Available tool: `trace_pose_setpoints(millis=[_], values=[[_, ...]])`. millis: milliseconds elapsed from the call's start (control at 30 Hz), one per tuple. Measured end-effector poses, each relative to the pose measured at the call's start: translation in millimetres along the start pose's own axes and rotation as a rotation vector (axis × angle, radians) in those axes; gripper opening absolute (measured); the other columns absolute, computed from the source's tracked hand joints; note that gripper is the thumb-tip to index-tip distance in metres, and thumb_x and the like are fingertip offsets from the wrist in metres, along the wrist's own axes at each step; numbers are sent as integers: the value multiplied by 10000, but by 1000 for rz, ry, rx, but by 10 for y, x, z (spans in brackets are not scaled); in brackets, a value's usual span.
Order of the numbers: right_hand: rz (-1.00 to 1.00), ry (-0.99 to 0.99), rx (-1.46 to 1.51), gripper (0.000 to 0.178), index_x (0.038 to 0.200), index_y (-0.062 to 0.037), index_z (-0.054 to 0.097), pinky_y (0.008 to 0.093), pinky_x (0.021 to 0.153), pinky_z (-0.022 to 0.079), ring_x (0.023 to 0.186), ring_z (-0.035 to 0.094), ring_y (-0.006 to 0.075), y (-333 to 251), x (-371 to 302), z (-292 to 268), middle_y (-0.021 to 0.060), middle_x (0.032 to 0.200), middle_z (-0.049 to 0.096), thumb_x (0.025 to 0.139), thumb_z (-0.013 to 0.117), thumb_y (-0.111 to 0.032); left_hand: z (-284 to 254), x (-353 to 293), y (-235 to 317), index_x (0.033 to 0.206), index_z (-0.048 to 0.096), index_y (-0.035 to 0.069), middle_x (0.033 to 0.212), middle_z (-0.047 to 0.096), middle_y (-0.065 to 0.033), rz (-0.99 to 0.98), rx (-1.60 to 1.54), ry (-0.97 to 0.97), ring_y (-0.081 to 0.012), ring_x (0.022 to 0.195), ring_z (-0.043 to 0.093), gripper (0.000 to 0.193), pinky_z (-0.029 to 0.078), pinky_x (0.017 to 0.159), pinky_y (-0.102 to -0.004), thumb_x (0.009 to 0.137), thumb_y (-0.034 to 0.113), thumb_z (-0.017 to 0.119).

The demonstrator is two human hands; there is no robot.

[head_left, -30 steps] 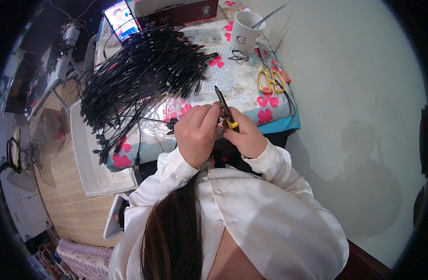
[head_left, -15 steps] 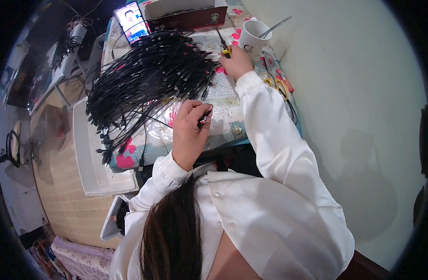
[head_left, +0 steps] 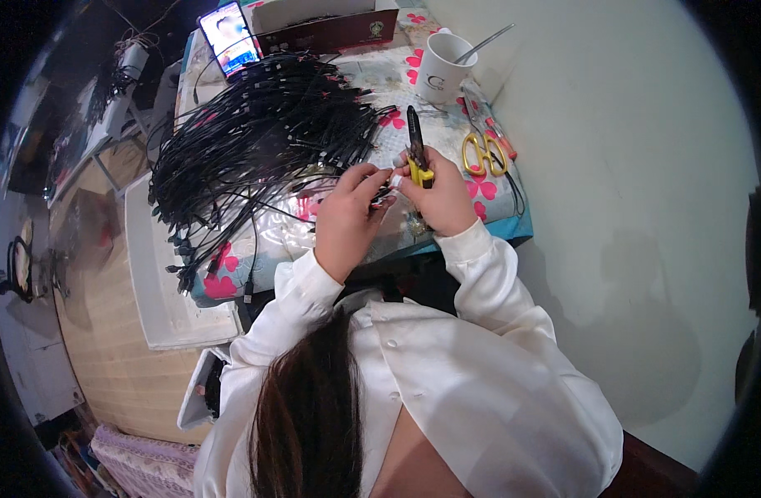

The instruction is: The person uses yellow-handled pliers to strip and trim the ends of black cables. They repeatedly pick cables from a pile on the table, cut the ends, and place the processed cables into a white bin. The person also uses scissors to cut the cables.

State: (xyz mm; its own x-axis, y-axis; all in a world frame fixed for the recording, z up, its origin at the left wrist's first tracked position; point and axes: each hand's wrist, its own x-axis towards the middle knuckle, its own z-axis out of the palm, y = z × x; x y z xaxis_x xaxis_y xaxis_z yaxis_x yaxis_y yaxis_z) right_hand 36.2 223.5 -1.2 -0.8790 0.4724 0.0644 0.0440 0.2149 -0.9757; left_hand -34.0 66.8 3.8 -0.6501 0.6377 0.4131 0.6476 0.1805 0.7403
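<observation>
My right hand (head_left: 443, 195) is closed around black pliers (head_left: 418, 153) with yellow handles, their dark head pointing away from me. Beside it, my left hand (head_left: 347, 212) pinches the end of a black cable (head_left: 383, 199), and the fingertips of both hands meet there. My fingers hide most of this cable end. A large heap of black USB cables (head_left: 256, 133) covers the table's left half, just beyond my left hand. Some cables trail toward the table's near left edge.
A flowered cloth (head_left: 222, 286) covers the table. At the back stand a lit phone (head_left: 229, 41) and a dark red box (head_left: 330, 33). To the right are a white cup (head_left: 441, 70) with a metal stick and yellow-handled scissors (head_left: 484, 156). A white tray (head_left: 173, 311) lies left, below table level.
My right hand has come back from near the cup, bringing the pliers to my left hand. The left hand has shifted slightly right, still pinching the cable.
</observation>
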Motion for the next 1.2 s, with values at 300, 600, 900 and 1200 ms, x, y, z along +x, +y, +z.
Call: trace_pose_setpoints(millis=[300,600,900,1200], values=[[132,-146,384,306,1168,10,561,289,843,509,886,631,135,-192,-213,-208,64,984,636,895,658,-90,-60,-66,139,1024,715,21,794,671,-118,13,-108,164,-158,609,598,160,476,572,-277,866,-6,709],[139,-411,204,385,1231,6,516,321,864,470,928,574,165,-249,-553,-175,75,1009,615,901,669,-118,-177,-123,245,1053,681,48,821,648,-115,125,47,45,-311,701,641,408,494,596,-376,658,-53,681],[21,-506,2,355,1189,7,514,372,814,478,889,602,275,-223,-506,-251,159,987,623,892,649,-133,-196,-150,240,1010,676,13,829,660,-147,104,-13,0,-329,710,645,308,493,611,-369,717,-83,677],[3,-480,-160,270,1092,20,571,386,754,487,774,619,301,-213,-486,-227,158,835,642,867,645,-111,-179,-165,234,993,677,-2,820,665,-160,84,-17,-4,-331,711,648,263,492,615,-355,747,-95,683]])
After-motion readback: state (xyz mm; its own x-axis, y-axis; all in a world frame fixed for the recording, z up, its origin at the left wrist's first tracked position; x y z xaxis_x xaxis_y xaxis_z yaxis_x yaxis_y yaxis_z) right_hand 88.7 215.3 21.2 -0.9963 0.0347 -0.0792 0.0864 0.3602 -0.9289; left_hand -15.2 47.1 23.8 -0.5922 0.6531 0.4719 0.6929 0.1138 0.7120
